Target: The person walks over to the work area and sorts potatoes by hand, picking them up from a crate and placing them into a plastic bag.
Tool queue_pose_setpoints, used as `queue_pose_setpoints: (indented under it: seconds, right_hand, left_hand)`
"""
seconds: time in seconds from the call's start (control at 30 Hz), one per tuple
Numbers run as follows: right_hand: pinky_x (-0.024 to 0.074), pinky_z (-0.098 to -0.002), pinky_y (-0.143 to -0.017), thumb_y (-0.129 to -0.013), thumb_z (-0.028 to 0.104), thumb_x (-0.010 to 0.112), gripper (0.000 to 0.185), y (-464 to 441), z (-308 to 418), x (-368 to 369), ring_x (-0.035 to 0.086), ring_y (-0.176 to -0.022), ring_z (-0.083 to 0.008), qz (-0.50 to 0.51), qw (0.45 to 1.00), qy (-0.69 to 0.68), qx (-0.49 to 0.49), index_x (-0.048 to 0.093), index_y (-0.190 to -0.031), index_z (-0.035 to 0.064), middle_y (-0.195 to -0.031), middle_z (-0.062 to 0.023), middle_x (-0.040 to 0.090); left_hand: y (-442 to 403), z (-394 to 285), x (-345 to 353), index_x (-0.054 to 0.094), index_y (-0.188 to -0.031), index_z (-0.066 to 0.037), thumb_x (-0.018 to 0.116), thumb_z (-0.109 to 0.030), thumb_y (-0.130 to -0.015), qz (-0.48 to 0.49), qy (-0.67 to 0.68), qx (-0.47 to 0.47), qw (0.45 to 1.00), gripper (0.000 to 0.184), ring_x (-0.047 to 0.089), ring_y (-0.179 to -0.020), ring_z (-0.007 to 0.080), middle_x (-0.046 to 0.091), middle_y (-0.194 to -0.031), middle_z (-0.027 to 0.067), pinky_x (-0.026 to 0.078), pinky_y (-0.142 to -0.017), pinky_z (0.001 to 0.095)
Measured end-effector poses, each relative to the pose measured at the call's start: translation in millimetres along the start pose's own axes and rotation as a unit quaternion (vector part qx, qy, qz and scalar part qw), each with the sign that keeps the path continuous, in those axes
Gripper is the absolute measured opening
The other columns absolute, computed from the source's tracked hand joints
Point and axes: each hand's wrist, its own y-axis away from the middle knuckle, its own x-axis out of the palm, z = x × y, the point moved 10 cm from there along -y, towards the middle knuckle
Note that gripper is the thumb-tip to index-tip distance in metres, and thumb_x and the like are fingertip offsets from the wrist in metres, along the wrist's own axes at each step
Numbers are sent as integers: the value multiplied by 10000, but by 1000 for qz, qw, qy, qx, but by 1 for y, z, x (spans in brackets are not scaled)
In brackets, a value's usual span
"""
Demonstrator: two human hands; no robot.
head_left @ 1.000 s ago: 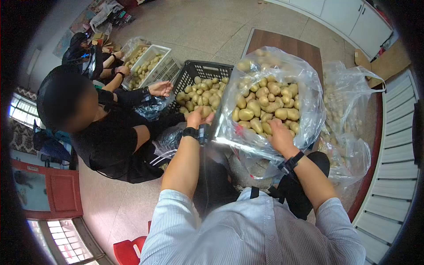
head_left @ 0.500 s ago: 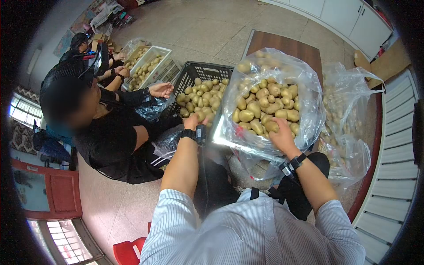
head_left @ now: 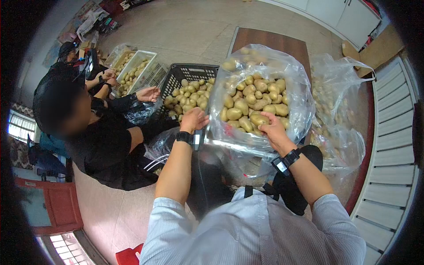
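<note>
My right hand (head_left: 273, 130) pinches a potato (head_left: 259, 119) at the near side of the potatoes inside a clear plastic bag (head_left: 304, 106). My left hand (head_left: 194, 119) is between that bag and a black crate (head_left: 194, 70) of potatoes; its fingers are curled apart and no potato shows in it. The bag is spread wide open, with more potatoes seen through its far side. The black crate stands directly left of the bag.
A person in black (head_left: 101, 141) sits at the left, one hand by the black crate. Farther back, other hands reach into a white crate (head_left: 152, 66). Right of the brown board (head_left: 282, 42) are clear bags of potatoes (head_left: 335, 97). A red stool (head_left: 128, 255) is bottom left.
The view has shifted, so the scene sits farther left. My left hand has come back from the black crate's potatoes, its potato gone from it. My right hand has lifted its potato slightly.
</note>
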Motion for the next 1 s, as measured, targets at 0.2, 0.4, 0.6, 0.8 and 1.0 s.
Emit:
queue_pose_setpoints:
  seconds: [0.2, 0.4, 0.6, 0.8, 1.0]
  right_hand:
    - [444, -233, -547, -903, 101, 590, 333, 12, -14, 33, 541, -642, -102, 58, 993, -34, 101, 501, -1213, 16, -963, -45, 562]
    - [412, -204, -495, -989, 372, 474, 379, 19, -13, 63, 519, -586, -79, 128, 988, 38, 79, 524, -1121, 20, -854, -33, 576]
    - [401, -202, -496, -998, 464, 392, 474, 27, 8, 75, 497, -554, -74, 141, 985, 85, 48, 577, -930, 34, -679, -11, 564]
    - [428, -221, -538, -994, 453, 405, 485, 17, 0, 63, 524, -575, -86, 142, 972, 189, 7, 600, -879, 25, -672, -16, 582]
    - [477, -311, -641, -928, 260, 547, 273, 5, 12, 17, 598, -709, -180, 32, 948, 294, -122, 607, -952, -5, -797, -83, 631]
  left_hand:
    - [42, 3, 80, 454, -1176, -81, 649, -248, -896, 87, -72, -43, 993, 380, 635, -910, 317, 540, -1145, 131, 538, -728, 424]
    - [71, 30, 133, 505, -1224, -49, 614, -306, -922, 207, -152, -112, 960, 411, 665, -806, 241, 589, -1114, 104, 542, -614, 322]
    - [86, 40, 158, 536, -1191, -38, 631, -289, -916, 279, -179, -116, 936, 385, 659, -737, 182, 638, -994, 73, 519, -540, 261]
    - [86, 38, 154, 555, -1152, -19, 632, -257, -914, 284, -205, -121, 929, 345, 629, -676, 127, 650, -924, 63, 498, -509, 235]
    - [74, 22, 135, 551, -1152, 3, 592, -223, -936, 218, -173, -91, 956, 316, 609, -661, 143, 642, -939, 82, 487, -498, 256]
